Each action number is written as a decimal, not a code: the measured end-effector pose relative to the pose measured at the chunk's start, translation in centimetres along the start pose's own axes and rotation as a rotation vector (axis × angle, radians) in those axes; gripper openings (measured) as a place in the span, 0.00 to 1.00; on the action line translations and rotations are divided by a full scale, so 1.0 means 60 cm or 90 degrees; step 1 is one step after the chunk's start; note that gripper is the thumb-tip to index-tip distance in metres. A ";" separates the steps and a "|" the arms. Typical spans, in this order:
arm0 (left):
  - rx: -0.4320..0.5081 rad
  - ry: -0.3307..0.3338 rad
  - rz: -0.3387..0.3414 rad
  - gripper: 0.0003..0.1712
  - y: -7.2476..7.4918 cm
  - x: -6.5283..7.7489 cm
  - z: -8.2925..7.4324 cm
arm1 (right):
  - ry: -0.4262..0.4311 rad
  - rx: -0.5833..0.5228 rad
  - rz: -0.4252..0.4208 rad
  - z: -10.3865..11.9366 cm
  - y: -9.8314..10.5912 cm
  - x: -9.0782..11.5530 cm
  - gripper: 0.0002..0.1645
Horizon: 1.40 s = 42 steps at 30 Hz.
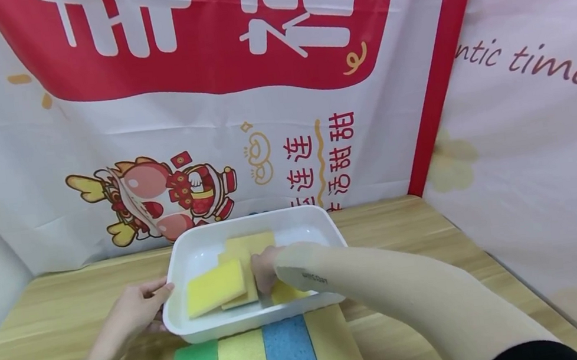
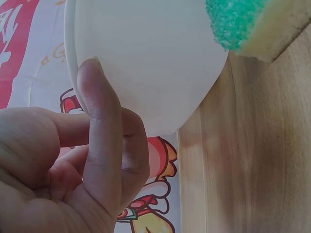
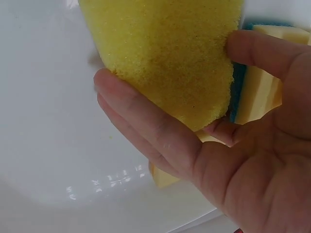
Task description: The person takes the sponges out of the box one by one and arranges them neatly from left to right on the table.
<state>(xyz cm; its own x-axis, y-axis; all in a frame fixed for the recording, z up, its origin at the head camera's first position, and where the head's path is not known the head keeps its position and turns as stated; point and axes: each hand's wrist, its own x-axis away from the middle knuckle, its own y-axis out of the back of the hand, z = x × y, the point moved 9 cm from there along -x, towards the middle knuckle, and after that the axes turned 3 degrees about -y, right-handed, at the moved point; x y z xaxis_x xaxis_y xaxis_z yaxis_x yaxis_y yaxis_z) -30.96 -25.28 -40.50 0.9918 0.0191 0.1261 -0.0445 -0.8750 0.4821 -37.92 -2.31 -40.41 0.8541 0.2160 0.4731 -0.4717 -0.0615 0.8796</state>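
White tray (image 1: 220, 331) is resting on the wooden tabletop (image 1: 389, 222), and I am gripping its left end with the left hand (image 1: 135, 310). Inside it, the right hand (image 1: 265, 269) is pinching a yellow sponge (image 3: 170, 53) by its edges, other sponges (image 1: 215, 286) lying nearby. Being soft, it could be bending and slipping from that edge hold, while tugging the rim could be shoving the tray into the coloured sponges (image 1: 292, 352) just in front.
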 end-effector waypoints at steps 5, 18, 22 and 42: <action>0.002 0.004 0.002 0.32 -0.002 0.000 0.002 | 0.026 0.006 0.002 -0.001 0.001 0.003 0.30; -0.003 0.012 -0.001 0.32 0.001 0.001 0.003 | 0.073 0.028 0.006 0.002 -0.002 -0.002 0.29; -0.006 0.009 -0.002 0.32 0.002 0.002 0.001 | 0.086 0.054 -0.003 0.008 -0.001 0.001 0.23; -0.015 0.018 -0.005 0.33 0.002 0.002 0.002 | 0.105 0.119 -0.028 0.021 0.002 -0.001 0.18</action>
<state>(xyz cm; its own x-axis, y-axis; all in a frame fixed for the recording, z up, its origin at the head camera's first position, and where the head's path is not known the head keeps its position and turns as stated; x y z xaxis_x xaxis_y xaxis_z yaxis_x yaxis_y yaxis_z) -30.83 -25.44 -40.52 0.9884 0.0400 0.1468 -0.0397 -0.8635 0.5028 -37.74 -3.52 -40.27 0.8177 0.3782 0.4339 -0.3735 -0.2249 0.8999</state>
